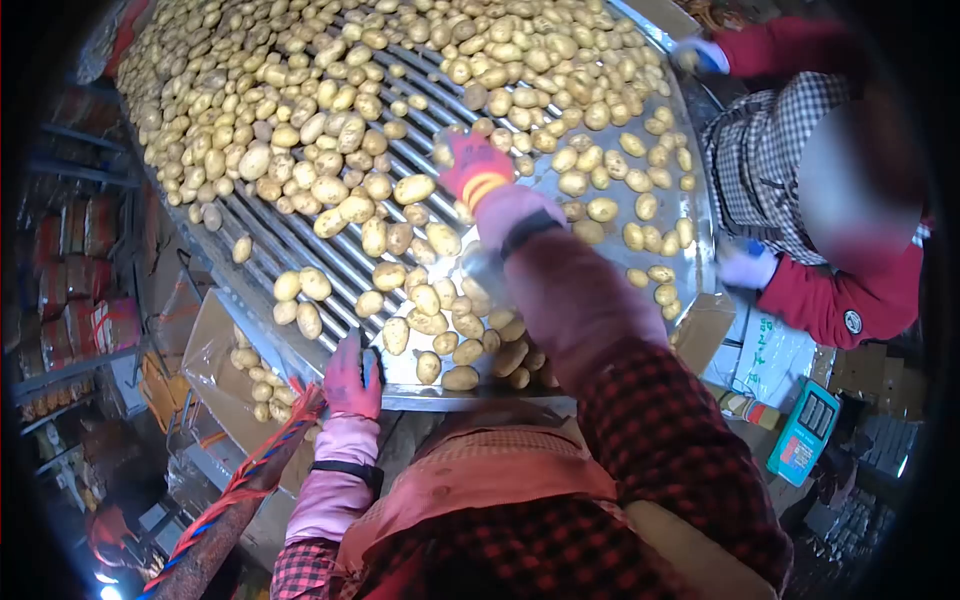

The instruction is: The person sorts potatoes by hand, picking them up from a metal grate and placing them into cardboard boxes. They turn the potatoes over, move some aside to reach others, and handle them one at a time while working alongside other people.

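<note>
Many potatoes [327,190] lie on a sloping metal table with a slatted rack [412,92] and a smooth metal part [620,205]. My right hand [478,168], in a pink glove with an orange cuff, reaches across to the middle of the rack. Its fingers curl round a potato [443,154], partly hidden by the glove. At the near left edge, my left hand [352,380], also gloved in pink, rests with outstretched fingers by the table's rim. Several potatoes [310,320] sit just above it on the slats.
Below the left edge stands a cardboard box [222,350] with potatoes inside. A pole wrapped in red and blue cord [235,490] rises beside my left arm. At right, a co-worker in a checked apron [765,150] stands against the table. A teal scale [806,432] is nearby.
</note>
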`<state>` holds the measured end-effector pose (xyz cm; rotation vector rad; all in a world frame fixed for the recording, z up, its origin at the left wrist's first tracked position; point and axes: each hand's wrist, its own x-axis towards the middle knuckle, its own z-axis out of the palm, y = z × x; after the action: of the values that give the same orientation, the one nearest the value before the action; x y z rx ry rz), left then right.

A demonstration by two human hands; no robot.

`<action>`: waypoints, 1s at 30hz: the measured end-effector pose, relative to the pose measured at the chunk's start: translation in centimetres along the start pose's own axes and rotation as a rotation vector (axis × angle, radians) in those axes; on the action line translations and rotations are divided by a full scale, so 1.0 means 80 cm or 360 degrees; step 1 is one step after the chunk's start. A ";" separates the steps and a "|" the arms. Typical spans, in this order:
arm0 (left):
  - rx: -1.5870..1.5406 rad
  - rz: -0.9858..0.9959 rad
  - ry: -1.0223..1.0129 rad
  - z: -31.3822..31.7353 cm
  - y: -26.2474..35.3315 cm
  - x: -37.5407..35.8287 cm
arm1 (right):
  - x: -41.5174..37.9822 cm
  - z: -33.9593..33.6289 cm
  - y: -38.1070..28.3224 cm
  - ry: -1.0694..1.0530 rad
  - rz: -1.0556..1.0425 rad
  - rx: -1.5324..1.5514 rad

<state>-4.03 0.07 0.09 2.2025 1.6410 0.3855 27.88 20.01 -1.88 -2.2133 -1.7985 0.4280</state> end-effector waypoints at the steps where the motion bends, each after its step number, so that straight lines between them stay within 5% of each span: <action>1: -0.0012 0.0008 0.0018 0.005 -0.005 -0.001 | -0.022 -0.001 0.001 0.0086 -0.0128 0.0163; 3: 0.0000 -0.0018 -0.0024 0.003 -0.005 -0.001 | -0.098 -0.039 -0.016 -0.0194 0.0299 0.2001; 6: -0.0008 0.0024 0.0006 0.005 -0.008 -0.002 | -0.162 -0.012 0.060 0.0226 -0.0490 0.1609; 8: -0.0007 0.0051 0.0000 0.007 -0.009 -0.003 | -0.162 -0.022 0.153 0.0216 -0.0457 0.1421; 11: -0.0012 0.0075 0.0034 0.005 -0.009 -0.001 | -0.139 -0.101 0.193 0.0355 0.0744 0.1097; 13: 0.0006 0.0087 0.0030 0.005 -0.008 -0.002 | -0.108 -0.104 0.202 0.0220 0.0823 -0.0245; 15: 0.0001 0.0090 0.0042 0.005 -0.007 -0.001 | -0.072 -0.090 0.218 -0.0221 0.0948 -0.0407; 19: -0.0019 0.0062 0.0031 0.002 -0.004 -0.001 | -0.032 -0.114 0.220 -0.0530 0.0929 -0.0374; 24: -0.0049 0.0167 0.0120 0.006 -0.010 -0.004 | -0.118 -0.106 0.201 0.0283 0.0801 0.0013; 27: -0.0167 0.0167 0.0202 -0.001 0.003 -0.006 | -0.220 -0.044 0.142 0.0127 0.0718 0.0365; 28: -0.0395 0.0081 0.0175 -0.002 0.012 -0.010 | -0.252 -0.011 0.117 0.0384 0.0525 0.0528; 29: -0.0494 0.0069 0.0131 0.001 0.019 -0.016 | -0.266 0.012 0.097 0.0296 0.0230 0.0741; 30: -0.1188 -0.0317 -0.0173 -0.002 0.036 -0.019 | -0.276 0.007 0.059 0.0308 0.0179 0.0662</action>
<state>-2.04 -2.14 1.54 1.4675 1.3421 0.6750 27.71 -2.58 -2.77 -1.9905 -1.3485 0.5344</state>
